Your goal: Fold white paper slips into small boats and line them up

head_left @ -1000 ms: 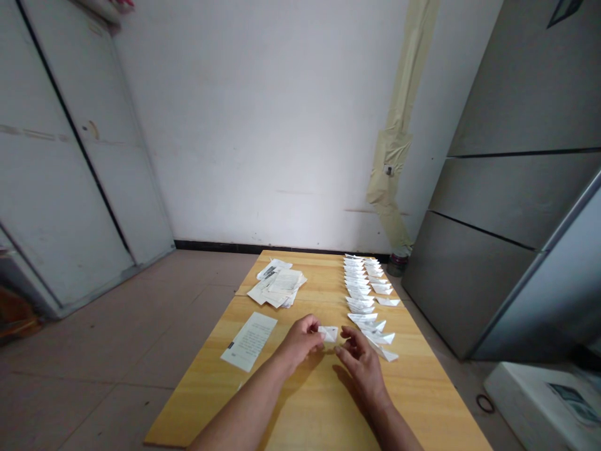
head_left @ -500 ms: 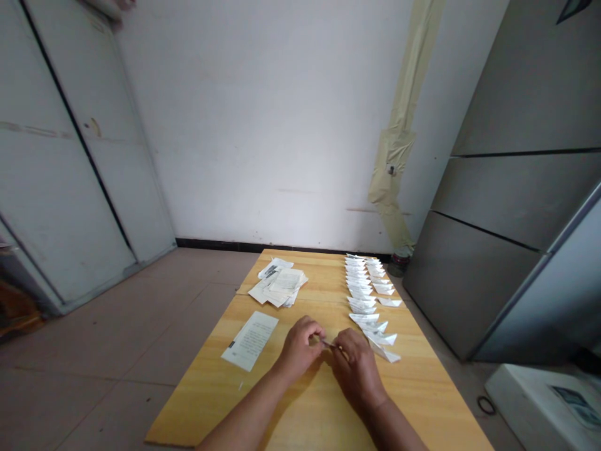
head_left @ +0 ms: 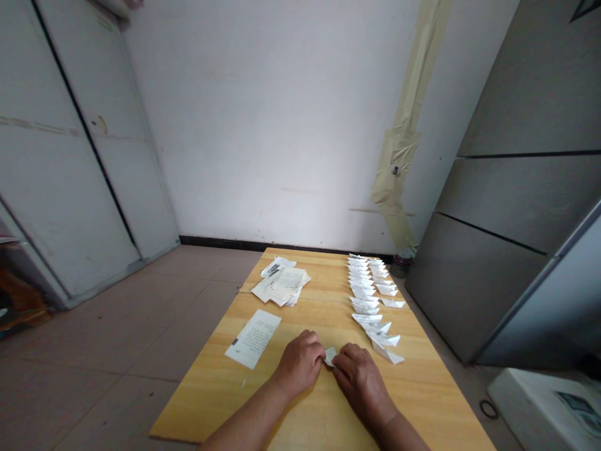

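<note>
White folded paper (head_left: 330, 356) sits pinched between the fingers of the left hand (head_left: 298, 364) and right hand (head_left: 360, 385), steadied on the wooden tabletop (head_left: 211, 388)

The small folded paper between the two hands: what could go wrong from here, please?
The small folded paper sits between the left hand and the right hand, so too much pressure might crease it badly or tear it. The right hand is also close to the row of folded paper boats; a careless sideways move could knock the nearest ones out of line, as they look light.
</note>
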A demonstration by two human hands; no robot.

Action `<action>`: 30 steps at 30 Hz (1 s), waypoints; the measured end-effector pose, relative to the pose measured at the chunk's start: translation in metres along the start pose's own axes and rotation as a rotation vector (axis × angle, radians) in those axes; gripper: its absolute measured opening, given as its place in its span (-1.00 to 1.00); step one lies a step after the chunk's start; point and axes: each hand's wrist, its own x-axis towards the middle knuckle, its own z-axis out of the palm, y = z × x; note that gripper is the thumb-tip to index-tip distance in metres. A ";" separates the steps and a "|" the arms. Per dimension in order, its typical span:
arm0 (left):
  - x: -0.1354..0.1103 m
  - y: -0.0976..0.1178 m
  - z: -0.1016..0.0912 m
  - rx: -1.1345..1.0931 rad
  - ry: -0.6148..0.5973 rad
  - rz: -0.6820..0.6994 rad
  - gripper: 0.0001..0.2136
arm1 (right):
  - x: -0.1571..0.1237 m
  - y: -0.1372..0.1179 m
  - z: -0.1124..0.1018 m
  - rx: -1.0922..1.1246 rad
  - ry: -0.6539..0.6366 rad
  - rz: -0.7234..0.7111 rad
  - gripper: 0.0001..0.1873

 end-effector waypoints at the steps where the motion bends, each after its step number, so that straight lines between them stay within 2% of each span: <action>1: 0.000 0.000 0.000 -0.005 -0.005 -0.014 -0.79 | -0.001 0.000 0.000 0.016 0.000 0.010 -0.87; 7: 0.003 0.005 -0.006 -0.054 -0.050 -0.132 -0.85 | -0.002 0.002 0.000 0.126 0.020 0.105 -0.83; 14: 0.009 0.009 -0.010 -0.017 -0.112 -0.202 -0.85 | 0.001 -0.001 0.003 0.197 0.055 0.289 -0.77; 24: 0.014 0.020 -0.016 0.149 -0.203 -0.249 -0.86 | 0.006 -0.006 0.012 -0.088 0.088 0.317 -0.74; 30: 0.015 0.020 -0.014 0.213 -0.207 -0.228 -0.87 | 0.005 -0.011 0.013 -0.215 0.040 0.356 -0.80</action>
